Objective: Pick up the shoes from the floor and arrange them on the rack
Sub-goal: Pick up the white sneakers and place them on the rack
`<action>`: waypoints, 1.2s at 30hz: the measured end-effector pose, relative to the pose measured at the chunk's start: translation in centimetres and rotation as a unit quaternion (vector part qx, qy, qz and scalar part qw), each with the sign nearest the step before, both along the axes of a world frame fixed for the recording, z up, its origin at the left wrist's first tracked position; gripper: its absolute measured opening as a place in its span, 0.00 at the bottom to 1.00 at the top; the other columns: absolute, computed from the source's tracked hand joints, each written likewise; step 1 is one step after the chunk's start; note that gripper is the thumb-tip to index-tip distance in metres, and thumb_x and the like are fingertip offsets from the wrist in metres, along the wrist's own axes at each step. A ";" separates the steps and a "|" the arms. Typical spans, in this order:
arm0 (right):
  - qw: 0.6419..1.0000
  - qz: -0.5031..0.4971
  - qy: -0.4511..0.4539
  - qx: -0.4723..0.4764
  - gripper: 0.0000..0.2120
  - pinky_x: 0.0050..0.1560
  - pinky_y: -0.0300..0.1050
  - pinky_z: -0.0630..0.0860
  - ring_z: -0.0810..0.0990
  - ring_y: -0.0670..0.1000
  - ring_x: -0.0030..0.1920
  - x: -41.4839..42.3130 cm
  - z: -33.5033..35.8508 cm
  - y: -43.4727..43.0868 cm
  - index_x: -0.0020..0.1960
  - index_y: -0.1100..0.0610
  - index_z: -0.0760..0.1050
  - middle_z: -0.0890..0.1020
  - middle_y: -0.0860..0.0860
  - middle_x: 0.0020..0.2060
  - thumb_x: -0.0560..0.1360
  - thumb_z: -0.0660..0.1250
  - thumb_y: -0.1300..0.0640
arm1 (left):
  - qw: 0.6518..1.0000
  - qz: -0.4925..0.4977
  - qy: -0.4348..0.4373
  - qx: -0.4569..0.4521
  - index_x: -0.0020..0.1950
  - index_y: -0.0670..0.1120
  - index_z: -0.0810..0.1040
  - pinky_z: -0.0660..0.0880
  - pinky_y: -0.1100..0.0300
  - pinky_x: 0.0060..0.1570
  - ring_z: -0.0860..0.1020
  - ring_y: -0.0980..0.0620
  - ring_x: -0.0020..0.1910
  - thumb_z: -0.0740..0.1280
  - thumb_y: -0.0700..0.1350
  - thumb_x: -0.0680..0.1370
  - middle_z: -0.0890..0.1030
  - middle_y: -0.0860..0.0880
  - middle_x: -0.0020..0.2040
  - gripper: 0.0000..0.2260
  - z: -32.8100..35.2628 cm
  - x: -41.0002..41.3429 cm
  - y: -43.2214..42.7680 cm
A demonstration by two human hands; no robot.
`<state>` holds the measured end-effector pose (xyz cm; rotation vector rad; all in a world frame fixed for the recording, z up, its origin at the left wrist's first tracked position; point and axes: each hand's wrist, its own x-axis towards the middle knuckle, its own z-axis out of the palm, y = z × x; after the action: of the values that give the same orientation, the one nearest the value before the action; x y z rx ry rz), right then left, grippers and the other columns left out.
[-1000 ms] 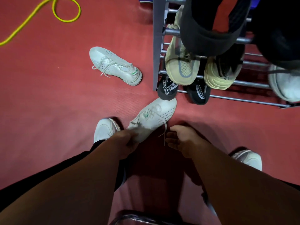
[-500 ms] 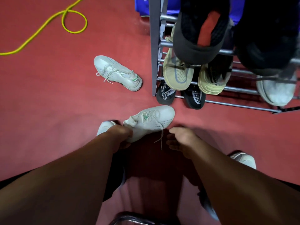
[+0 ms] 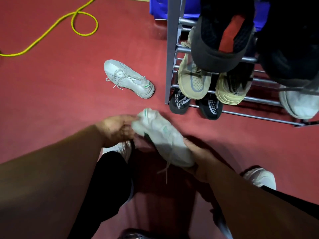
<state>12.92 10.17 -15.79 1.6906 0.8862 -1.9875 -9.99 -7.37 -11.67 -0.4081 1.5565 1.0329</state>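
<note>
A white sneaker with green marks [image 3: 161,137] is lifted off the red floor and blurred by motion. My left hand [image 3: 117,130] grips its heel end and my right hand [image 3: 198,152] holds its toe end from below; a lace dangles under it. Its matching white sneaker [image 3: 128,78] lies on the floor to the left of the grey metal rack [image 3: 171,49]. The rack holds a tan pair [image 3: 194,78], a black pair [image 3: 209,105] on the lowest rail, dark shoes [image 3: 222,37] on top and a white shoe [image 3: 298,104] at the right.
A yellow cord [image 3: 51,30] loops across the floor at the upper left. A blue bin [image 3: 158,7] stands behind the rack. My own feet in white shoes [image 3: 260,176] and dark trouser legs [image 3: 103,187] are below the hands.
The sneaker has been lifted from the floor and turned, its toe swinging from upper right toward my right hand, which now holds it. The camera view shifted slightly.
</note>
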 end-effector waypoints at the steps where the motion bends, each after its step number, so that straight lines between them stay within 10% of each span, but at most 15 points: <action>1: 1.000 -0.001 0.012 0.012 0.15 0.39 0.45 0.82 0.86 0.53 0.47 -0.4 -0.3 0.0 0.57 0.55 0.83 0.88 0.53 0.50 0.78 0.72 0.45 | 0.997 0.074 0.032 -0.007 0.46 0.48 0.78 0.77 0.60 0.35 0.78 0.51 0.36 0.70 0.49 0.76 0.78 0.47 0.43 0.06 -0.6 -0.2 0.9; 7: 1.000 0.001 0.014 0.026 0.15 0.37 0.47 0.83 0.86 0.56 0.49 -0.8 -2.0 -0.8 0.64 0.58 0.79 0.86 0.58 0.54 0.78 0.71 0.61 | 0.980 -0.008 0.173 -0.094 0.41 0.43 0.77 0.75 0.59 0.34 0.73 0.50 0.29 0.67 0.42 0.80 0.79 0.48 0.33 0.07 -1.6 -1.6 4.9; 14: 0.999 -0.040 -0.009 0.010 0.12 0.45 0.54 0.84 0.85 0.59 0.53 0.4 -3.4 -2.5 0.61 0.60 0.78 0.85 0.59 0.53 0.78 0.69 0.66 | 0.886 -0.226 0.389 -0.109 0.75 0.50 0.70 0.71 0.60 0.46 0.78 0.47 0.52 0.64 0.41 0.76 0.76 0.50 0.61 0.26 -3.2 -5.4 8.0; 18: 0.999 -0.037 -0.002 0.018 0.12 0.45 0.55 0.84 0.85 0.60 0.54 0.5 -3.6 -2.5 0.60 0.58 0.78 0.86 0.59 0.53 0.78 0.69 0.66 | 0.872 -0.294 0.375 -0.114 0.81 0.49 0.61 0.63 0.57 0.73 0.62 0.45 0.78 0.64 0.40 0.75 0.57 0.47 0.82 0.34 -4.3 -6.6 9.8; 24: 0.999 -0.038 0.003 0.021 0.12 0.46 0.55 0.84 0.84 0.59 0.56 0.5 -3.4 -1.9 0.61 0.57 0.78 0.85 0.58 0.54 0.78 0.68 0.66 | 0.886 -0.265 0.369 -0.091 0.83 0.52 0.48 0.71 0.56 0.65 0.74 0.42 0.68 0.63 0.39 0.78 0.69 0.46 0.75 0.38 -4.5 -7.1 11.0; 36: 0.996 0.026 -0.060 0.061 0.10 0.41 0.52 0.83 0.83 0.60 0.51 2.9 -1.5 1.6 0.59 0.59 0.77 0.83 0.60 0.53 0.78 0.70 0.64 | 0.873 -0.414 0.204 -0.154 0.64 0.40 0.80 0.73 0.56 0.61 0.77 0.43 0.63 0.62 0.46 0.81 0.79 0.42 0.62 0.16 -4.1 -3.8 9.1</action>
<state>15.86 11.79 -17.27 1.8135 1.0144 -1.8093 -13.78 1.75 -15.78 0.2980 2.0079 0.1904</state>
